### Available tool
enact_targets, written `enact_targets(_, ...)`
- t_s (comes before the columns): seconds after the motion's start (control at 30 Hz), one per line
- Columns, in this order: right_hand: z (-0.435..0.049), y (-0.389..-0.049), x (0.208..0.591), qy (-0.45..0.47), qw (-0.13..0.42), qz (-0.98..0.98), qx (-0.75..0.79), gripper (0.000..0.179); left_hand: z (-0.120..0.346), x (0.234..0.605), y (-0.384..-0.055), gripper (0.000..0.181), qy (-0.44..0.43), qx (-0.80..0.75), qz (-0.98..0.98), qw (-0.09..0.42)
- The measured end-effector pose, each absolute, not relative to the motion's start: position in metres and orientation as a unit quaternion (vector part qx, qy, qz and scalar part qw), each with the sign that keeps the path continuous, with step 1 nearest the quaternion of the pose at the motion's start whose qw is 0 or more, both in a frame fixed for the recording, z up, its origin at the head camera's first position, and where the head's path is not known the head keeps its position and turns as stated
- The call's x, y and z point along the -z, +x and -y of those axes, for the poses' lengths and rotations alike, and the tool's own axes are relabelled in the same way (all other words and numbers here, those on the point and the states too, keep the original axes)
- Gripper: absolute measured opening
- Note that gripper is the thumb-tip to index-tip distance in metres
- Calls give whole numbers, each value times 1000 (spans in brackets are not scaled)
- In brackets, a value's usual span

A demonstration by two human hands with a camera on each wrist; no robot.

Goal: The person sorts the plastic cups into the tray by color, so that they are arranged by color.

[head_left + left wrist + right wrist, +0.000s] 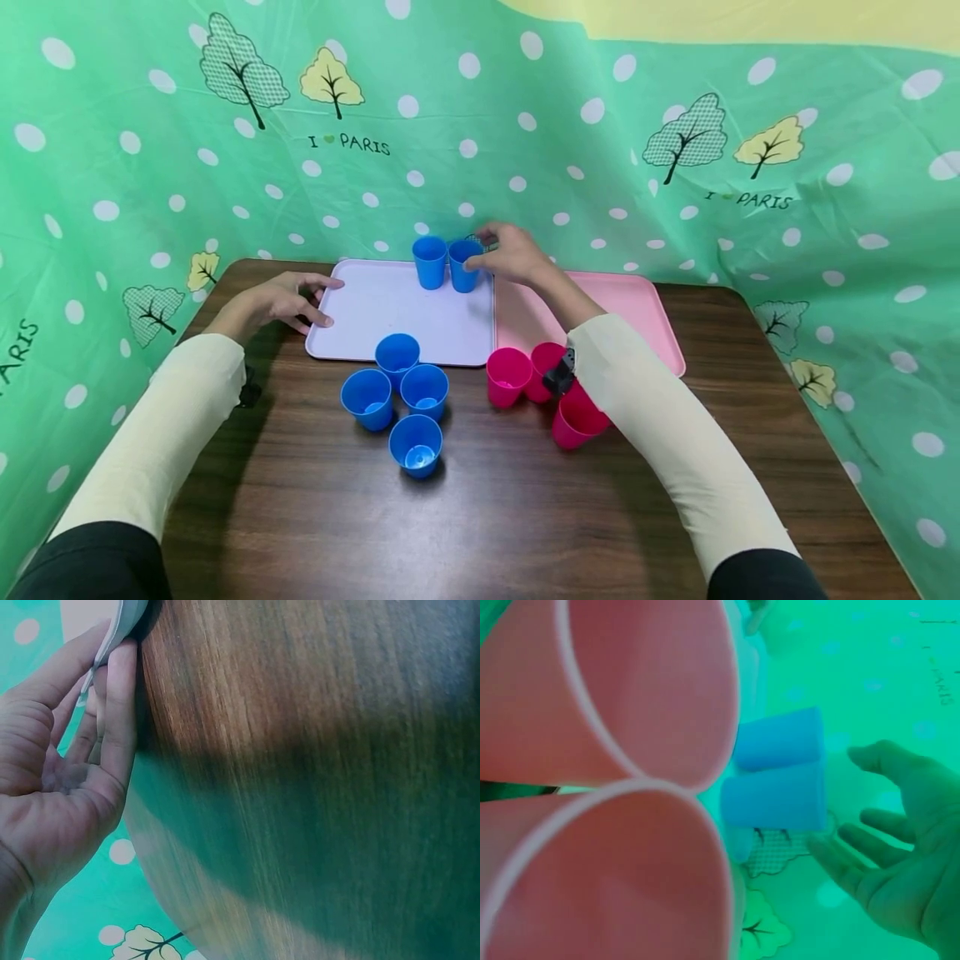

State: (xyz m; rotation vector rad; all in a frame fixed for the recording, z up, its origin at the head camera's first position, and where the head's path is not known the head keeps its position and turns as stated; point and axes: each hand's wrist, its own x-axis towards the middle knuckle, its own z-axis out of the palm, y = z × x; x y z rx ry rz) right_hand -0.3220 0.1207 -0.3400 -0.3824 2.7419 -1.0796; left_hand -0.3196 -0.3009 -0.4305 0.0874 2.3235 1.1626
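My left hand pinches the left edge of a pale lavender tray; in the left wrist view, the thumb and fingers meet at the tray's rim. Two blue cups stand side by side at the tray's back right: a left cup and a right cup. Beside the right cup is my right hand, fingers spread. A gap shows between those fingers and the cups in the right wrist view. In front of the tray, several more blue cups stand grouped on the table.
A pink tray adjoins the lavender one on the right. Several pink cups stand in front of it, partly hidden by the right sleeve. Under everything is a dark wooden table. A green patterned cloth hangs behind.
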Motion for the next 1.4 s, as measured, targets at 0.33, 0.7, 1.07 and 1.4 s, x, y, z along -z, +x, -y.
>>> enact_targets(0.33, -112, -301, 327, -161, 93, -910, 372, 75, 299, 433, -316, 89, 33, -429, -861, 273)
enact_targets(0.7, -87, -274, 330, -240, 151, -893, 350, 71, 300, 431, -316, 89, 29, -428, -861, 271)
enact_targets(1.07, -63, -251, 336, -304, 213, -875, 312, 66, 301, 431, -318, 88, 29, -432, -861, 269)
enact_targets(1.4, -42, -237, 341, -334, 277, -858, 274, 70, 300, 427, -317, 89, 26, -424, -865, 269)
